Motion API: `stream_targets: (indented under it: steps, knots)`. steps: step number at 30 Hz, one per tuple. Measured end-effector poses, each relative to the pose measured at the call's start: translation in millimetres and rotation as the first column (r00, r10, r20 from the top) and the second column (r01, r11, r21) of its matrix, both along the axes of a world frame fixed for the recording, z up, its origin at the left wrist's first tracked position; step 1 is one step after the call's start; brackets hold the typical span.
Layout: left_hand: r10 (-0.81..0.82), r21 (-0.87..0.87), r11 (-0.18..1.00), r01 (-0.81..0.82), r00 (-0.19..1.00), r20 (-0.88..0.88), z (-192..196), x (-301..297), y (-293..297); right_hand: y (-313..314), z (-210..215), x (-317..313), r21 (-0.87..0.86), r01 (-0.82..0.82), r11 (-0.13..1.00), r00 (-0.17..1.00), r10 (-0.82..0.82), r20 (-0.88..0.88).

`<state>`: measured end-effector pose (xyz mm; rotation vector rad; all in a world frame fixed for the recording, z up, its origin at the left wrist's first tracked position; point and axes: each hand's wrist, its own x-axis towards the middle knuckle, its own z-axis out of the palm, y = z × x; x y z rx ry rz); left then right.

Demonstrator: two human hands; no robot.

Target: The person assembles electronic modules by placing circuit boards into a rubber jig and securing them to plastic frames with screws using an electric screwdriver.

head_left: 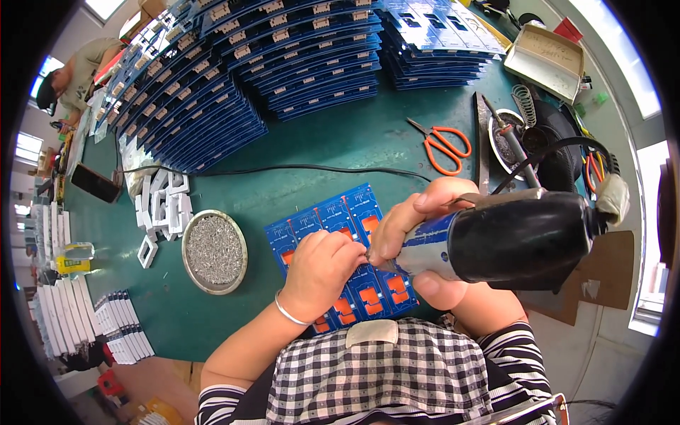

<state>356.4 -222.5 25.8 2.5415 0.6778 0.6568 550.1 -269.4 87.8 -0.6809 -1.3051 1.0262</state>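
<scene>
In my right hand (432,237) is a thick corded power tool (520,241), black at the back and silver with a blue band toward the front. Its tip points left, over a blue circuit board panel (372,301) with orange areas. My left hand (322,265), a band on its wrist, rests on the panel with its fingers curled together close to the tool's tip. Whatever those fingertips pinch is hidden. The panel lies tilted on the green table, against the checked apron.
Tall stacks of blue circuit boards (304,60) fill the back. An oval bowl of metal bits (214,251) stands left of the panel, near white plastic frames (163,205). Orange-handled scissors (446,149) and a soldering iron (513,138) lie at right. A person (78,74) sits far left.
</scene>
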Motion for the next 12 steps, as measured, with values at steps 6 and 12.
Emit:
stream_targets:
  steps: [6,12]
  knots:
    - [-0.003,0.008,1.0,0.003,1.0,0.013,1.3,-0.6,-0.9,4.6,-0.8,0.1,0.029,-0.047,0.998,0.995,0.044,0.095]
    - [-0.003,0.003,1.0,0.003,0.999,0.033,-10.6,-2.4,1.2,8.7,13.2,-20.7,-0.003,-0.031,1.0,0.999,0.031,-0.036]
